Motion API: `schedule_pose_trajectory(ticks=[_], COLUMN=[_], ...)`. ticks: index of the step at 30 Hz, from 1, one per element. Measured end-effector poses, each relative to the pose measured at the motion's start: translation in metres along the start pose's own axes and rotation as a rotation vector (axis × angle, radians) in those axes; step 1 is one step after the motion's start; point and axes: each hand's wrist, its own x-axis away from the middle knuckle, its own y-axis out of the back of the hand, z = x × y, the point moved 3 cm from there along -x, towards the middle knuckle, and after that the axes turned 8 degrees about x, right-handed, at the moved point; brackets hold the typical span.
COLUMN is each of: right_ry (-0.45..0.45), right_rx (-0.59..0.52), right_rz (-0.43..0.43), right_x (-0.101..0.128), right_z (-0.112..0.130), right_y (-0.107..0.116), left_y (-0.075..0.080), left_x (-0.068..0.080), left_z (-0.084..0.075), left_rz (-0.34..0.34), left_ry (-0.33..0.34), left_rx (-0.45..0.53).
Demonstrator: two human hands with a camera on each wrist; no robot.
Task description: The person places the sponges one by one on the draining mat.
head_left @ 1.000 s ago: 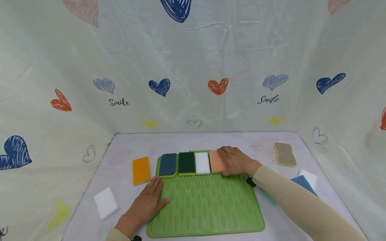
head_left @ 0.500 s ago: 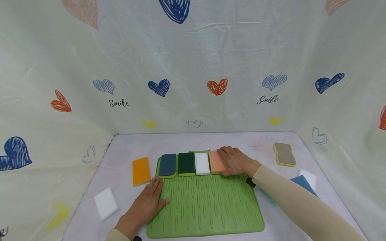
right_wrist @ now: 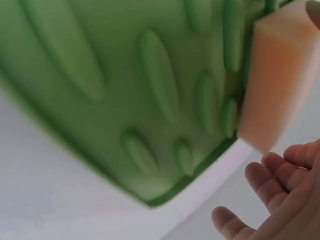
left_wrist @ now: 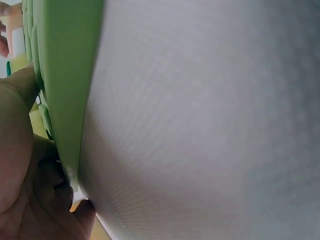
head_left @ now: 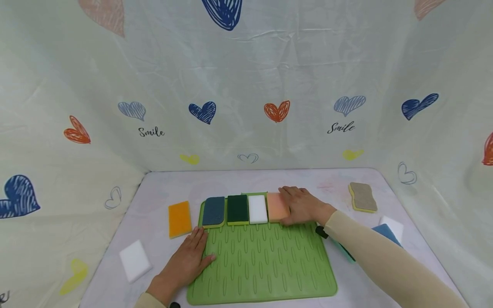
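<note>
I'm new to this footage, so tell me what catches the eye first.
A green mat lies mid-table with four sponges lined along its far edge. The right hand rests against the peach sponge ending that row, while the left hand lies flat on the mat's near-left edge. An orange sponge sits just off the mat, left.

**Spare sponges ring a white table under a heart-print backdrop**

An orange sponge (head_left: 179, 219) lies just left of the work area, a white sponge (head_left: 135, 260) nearer the front left edge. At far right rests a wavy grey-topped sponge (head_left: 363, 197), with another white sponge (head_left: 393, 225) touching a blue sponge (head_left: 386, 234) below it. The backdrop (head_left: 246, 85) carries hearts and the word "Smile".
</note>
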Motion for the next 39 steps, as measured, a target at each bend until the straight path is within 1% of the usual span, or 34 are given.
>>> schedule_pose_trajectory(ticks=[3, 6, 11, 15, 20, 26, 30, 34, 39], right_ry=[-0.019, -0.031, -0.063, -0.101, -0.145, -0.213, -0.267, -0.298, -0.339], right_rx=[-0.006, 0.012, 0.06, 0.094, 0.117, 0.193, 0.199, 0.194, 0.196], right_rz=[0.002, -0.031, -0.105, -0.135, -0.105, -0.033, 0.012, 0.04, 0.075], right_x=[0.004, 0.01, 0.024, 0.038, 0.061, 0.088, 0.105, 0.121, 0.137], right_z=[-0.008, -0.021, -0.05, -0.077, -0.111, -0.146, -0.165, -0.183, -0.198], right_y=[0.009, 0.02, 0.035, 0.038, 0.038, 0.033, 0.024, 0.013, 0.0], left_y=[0.0, 0.0, 0.0, 0.0, -0.002, -0.003, -0.003, -0.002, -0.002], left_x=[0.0, 0.0, 0.0, 0.0, -0.001, 0.0, 0.0, 0.0, -0.001], left_z=[0.0, 0.0, 0.0, 0.0, 0.002, 0.004, 0.005, 0.005, 0.004], left_rz=[0.002, 0.005, 0.0, -0.004, -0.007, 0.001, 0.002, 0.001, -0.002], left_ry=[0.002, 0.004, 0.0, -0.006, -0.01, -0.008, -0.011, -0.015, -0.019], left_rx=[-0.001, 0.0, 0.005, 0.001, -0.002, 0.007, 0.006, 0.003, 0.004])
